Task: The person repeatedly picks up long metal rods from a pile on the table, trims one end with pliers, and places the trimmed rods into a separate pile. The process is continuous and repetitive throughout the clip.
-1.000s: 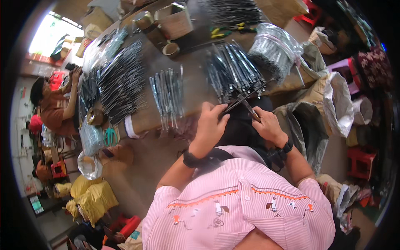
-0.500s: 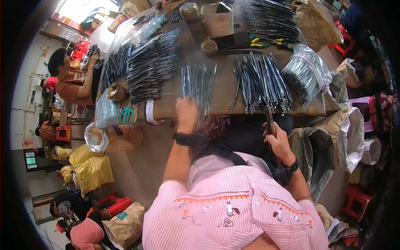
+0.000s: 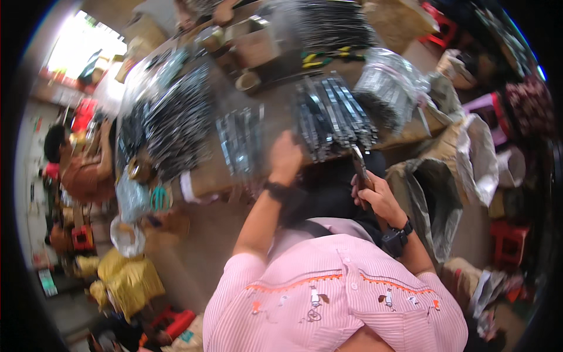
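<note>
My left hand is over the table's near edge, between two piles of thin metal strips. Motion smears its fingers, so I cannot tell whether it holds anything. The smaller pile of strips lies on its left, the thicker pile of strips on its right. My right hand is closed round the handles of pliers, held upright with the jaws at the near ends of the thicker pile. Whether the jaws touch a strip is too blurred to tell.
A wide heap of strips covers the table's left side. A plastic-wrapped bundle lies at the right. Farther back are yellow-handled pliers, a cup and a box. Open sacks stand at right; another person sits at left.
The whole view has turned, shifting the table leftward. My left hand has moved right, from the smaller pile towards the thicker one. My right hand still grips the pliers by the thicker pile.
</note>
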The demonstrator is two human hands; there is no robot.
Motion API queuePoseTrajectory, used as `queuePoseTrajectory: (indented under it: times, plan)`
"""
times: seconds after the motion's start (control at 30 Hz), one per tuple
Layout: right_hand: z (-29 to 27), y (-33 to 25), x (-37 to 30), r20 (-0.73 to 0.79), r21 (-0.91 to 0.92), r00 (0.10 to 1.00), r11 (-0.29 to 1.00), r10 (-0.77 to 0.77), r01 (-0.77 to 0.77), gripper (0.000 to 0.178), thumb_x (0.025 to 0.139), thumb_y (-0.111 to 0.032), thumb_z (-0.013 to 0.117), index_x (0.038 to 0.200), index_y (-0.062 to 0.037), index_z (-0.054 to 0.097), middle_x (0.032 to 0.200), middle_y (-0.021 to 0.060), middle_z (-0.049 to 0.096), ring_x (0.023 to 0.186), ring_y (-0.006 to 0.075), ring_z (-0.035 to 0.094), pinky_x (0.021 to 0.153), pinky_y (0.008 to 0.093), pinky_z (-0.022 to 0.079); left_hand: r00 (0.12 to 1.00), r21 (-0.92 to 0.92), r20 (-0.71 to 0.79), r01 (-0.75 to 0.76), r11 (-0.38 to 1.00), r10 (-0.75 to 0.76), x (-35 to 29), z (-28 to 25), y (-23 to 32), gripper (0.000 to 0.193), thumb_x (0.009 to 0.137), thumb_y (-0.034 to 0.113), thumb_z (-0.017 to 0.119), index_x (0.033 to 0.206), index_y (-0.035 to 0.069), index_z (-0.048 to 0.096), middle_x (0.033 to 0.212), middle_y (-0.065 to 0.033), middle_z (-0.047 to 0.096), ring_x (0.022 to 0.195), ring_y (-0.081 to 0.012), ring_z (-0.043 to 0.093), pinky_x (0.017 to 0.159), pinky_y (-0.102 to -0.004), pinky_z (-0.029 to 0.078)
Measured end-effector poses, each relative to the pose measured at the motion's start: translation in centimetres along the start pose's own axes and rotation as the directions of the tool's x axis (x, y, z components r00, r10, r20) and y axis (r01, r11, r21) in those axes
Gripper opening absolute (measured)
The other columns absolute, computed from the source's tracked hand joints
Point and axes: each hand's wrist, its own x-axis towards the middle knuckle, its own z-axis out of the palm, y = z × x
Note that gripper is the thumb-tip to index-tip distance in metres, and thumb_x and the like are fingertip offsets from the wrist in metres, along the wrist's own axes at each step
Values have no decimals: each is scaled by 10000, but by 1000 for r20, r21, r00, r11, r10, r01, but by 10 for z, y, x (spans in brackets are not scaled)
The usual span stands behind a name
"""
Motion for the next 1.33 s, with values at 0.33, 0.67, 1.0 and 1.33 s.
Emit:
queuePoseTrajectory:
  times: [0.33,0.67,1.0,1.33]
  plan:
    - [-134,4,31,-405,554,909,765,-98,329,185,873,-184,522,988,-44,562,836,66,610,739,152,595,676,297,480,816,-787,548,578,215,-185,-13,-51,-16,223,887,85,635,1088,4,580,838,-45,621,692,-160,636,580,-225,515]
    - [-202,-9,139,-682,-417,623,904,-382,99,255,770,-127,675,986,-2,624,807,89,645,704,145,592,631,301,470,800,-799,573,593,97,-179,-36,-64,8,152,883,57,648,1023,58,590,796,-38,633,720,-180,676,563,-195,529]
    - [-175,12,85,-452,359,891,923,39,142,102,840,-85,663,902,-6,645,757,53,643,665,155,612,633,301,503,829,-812,547,559,168,-119,-56,-69,5,184,895,51,633,1075,43,596,816,-25,644,706,-141,669,561,-183,515]
    - [-109,5,58,-247,637,968,760,47,126,149,922,-146,614,1029,-42,606,865,56,662,769,176,648,678,319,564,726,-738,673,651,178,140,-70,-52,53,262,893,60,620,1146,25,560,910,-70,649,791,-215,675,722,-264,559]
